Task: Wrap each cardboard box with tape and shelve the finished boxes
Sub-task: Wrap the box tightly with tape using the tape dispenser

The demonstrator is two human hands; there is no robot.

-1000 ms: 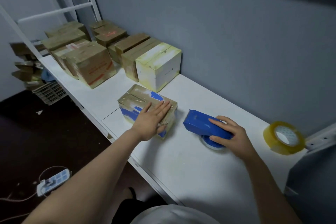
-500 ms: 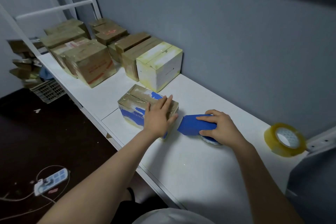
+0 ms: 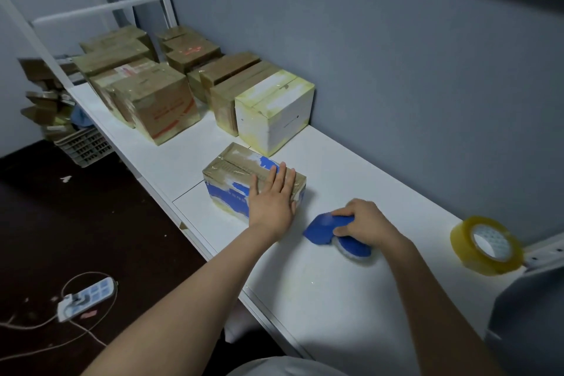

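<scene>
head view, looking down along a white shelf [image 3: 335,299] set against a grey wall. a small cardboard box [image 3: 225,174], taped over with blue print on its side, sits near the shelf's front edge. left hand [image 3: 271,204] lies flat on the box's near end, fingers straight and close together, pressing the top and gripping nothing. right hand [image 3: 366,223] is just right of the box, fingers curled round a blue tape dispenser [image 3: 320,227] that rests on the shelf, apart from the box. a roll of yellowish tape [image 3: 485,249] lies far right. a white box [image 3: 274,110] stands just behind, with taped brown boxes [image 3: 152,101] further along. a power strip [image 3: 88,296] lies on the dark floor.
</scene>
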